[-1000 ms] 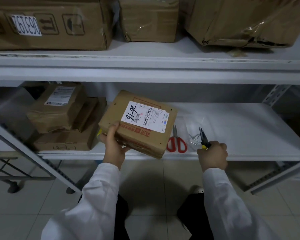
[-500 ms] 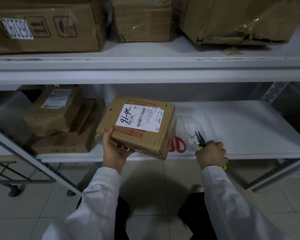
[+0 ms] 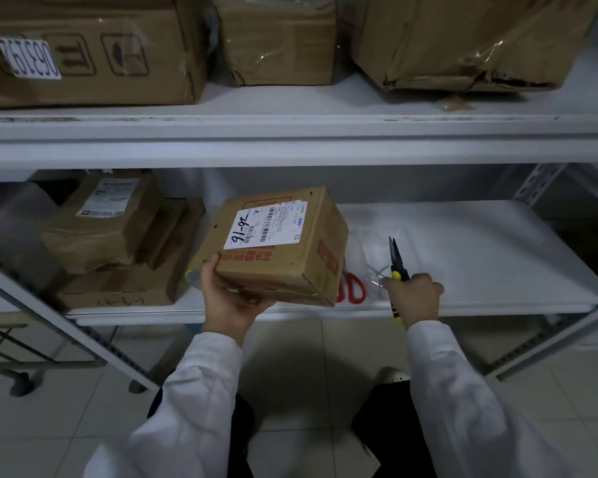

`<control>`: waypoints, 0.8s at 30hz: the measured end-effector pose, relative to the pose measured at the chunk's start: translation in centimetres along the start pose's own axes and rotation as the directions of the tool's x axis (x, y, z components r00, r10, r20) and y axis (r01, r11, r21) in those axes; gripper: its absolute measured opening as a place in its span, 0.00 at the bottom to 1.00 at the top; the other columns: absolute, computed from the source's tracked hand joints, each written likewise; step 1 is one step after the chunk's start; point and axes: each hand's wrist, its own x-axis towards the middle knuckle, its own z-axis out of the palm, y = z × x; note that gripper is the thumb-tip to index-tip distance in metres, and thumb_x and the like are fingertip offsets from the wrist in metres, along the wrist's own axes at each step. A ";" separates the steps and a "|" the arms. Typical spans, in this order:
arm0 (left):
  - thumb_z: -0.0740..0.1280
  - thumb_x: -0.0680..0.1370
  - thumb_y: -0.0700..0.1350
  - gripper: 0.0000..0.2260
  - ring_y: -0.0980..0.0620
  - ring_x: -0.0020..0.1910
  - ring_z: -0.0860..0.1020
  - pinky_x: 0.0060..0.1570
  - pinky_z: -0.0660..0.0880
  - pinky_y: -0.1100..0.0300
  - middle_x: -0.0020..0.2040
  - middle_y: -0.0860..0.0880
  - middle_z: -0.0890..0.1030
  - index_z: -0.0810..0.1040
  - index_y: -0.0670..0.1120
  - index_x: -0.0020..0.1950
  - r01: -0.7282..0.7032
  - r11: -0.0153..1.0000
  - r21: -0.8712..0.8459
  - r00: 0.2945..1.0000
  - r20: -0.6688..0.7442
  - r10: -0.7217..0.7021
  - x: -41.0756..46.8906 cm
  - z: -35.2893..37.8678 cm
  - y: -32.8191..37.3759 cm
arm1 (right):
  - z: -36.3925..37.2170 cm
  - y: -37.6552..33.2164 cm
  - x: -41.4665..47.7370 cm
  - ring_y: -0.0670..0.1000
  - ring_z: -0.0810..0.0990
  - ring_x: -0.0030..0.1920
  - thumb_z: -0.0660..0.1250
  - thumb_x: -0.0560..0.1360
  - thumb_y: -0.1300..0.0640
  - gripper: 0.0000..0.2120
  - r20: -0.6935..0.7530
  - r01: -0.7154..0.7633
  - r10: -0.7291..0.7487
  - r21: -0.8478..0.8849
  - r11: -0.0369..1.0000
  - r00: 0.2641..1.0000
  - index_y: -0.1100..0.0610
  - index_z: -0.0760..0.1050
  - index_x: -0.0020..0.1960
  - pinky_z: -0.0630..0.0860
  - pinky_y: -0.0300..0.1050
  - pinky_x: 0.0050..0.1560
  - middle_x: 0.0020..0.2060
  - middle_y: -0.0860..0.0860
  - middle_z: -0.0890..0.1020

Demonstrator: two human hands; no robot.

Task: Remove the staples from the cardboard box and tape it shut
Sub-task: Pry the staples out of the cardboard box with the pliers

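Observation:
A small cardboard box (image 3: 283, 257) with a white shipping label marked "91-92" is tilted above the front of the lower shelf. My left hand (image 3: 227, 298) grips its lower left corner from underneath. My right hand (image 3: 413, 296) holds black needle-nose pliers (image 3: 396, 257) with yellow-trimmed handles, jaws pointing away over the shelf. Several loose metal staples (image 3: 377, 272) lie on the shelf just left of the pliers. Red-handled scissors (image 3: 353, 288) lie behind the box's right corner, partly hidden. A roll with a yellow edge (image 3: 191, 276) peeks out behind the box's left side.
The white lower shelf (image 3: 497, 257) stretches to the right. Stacked brown parcels (image 3: 114, 236) fill its left end. Larger cartons (image 3: 83, 53) stand on the upper shelf (image 3: 290, 132). A slanted metal brace (image 3: 66, 322) runs at the left; tiled floor lies below.
My left hand has turned the box so its right end faces me more and raised it slightly. My right hand with the pliers has shifted a little over the staples.

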 end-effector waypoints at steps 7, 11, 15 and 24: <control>0.61 0.69 0.66 0.27 0.37 0.60 0.73 0.57 0.71 0.36 0.61 0.42 0.77 0.74 0.52 0.63 0.158 0.987 -0.039 0.983 0.100 -0.153 -0.7 0.7 -0.9 | -1.5 -2.4 -1.4 0.52 0.74 0.33 0.71 0.71 0.57 0.09 0.162 0.095 -0.138 0.246 0.965 0.977 0.62 0.74 0.40 0.68 0.40 0.31 0.32 0.54 0.74; 0.62 0.69 0.67 0.29 0.36 0.58 0.74 0.51 0.75 0.38 0.60 0.41 0.76 0.73 0.51 0.64 0.247 0.969 -0.008 0.967 0.064 -0.246 -0.8 0.9 -1.7 | -1.9 -4.3 -2.3 0.51 0.79 0.38 0.72 0.71 0.53 0.12 0.348 -0.046 -0.170 0.534 0.844 0.922 0.62 0.76 0.47 0.74 0.42 0.37 0.39 0.54 0.80; 0.59 0.71 0.68 0.28 0.36 0.53 0.74 0.48 0.73 0.38 0.55 0.40 0.76 0.75 0.48 0.57 0.288 0.957 0.019 0.957 0.030 -0.289 -1.1 1.0 -1.9 | -1.9 -5.9 -3.5 0.45 0.84 0.39 0.68 0.74 0.51 0.18 0.489 -0.150 -0.270 0.661 0.735 0.829 0.62 0.73 0.58 0.75 0.36 0.31 0.45 0.51 0.83; 0.57 0.69 0.73 0.36 0.33 0.70 0.59 0.53 0.72 0.37 0.62 0.38 0.70 0.69 0.48 0.66 0.423 0.906 0.008 0.905 -0.046 -0.422 -1.2 0.4 -2.0 | -1.3 -5.7 -4.5 0.45 0.78 0.41 0.71 0.71 0.62 0.15 0.357 -0.074 -0.284 0.728 0.682 0.890 0.60 0.68 0.54 0.71 0.39 0.41 0.41 0.48 0.79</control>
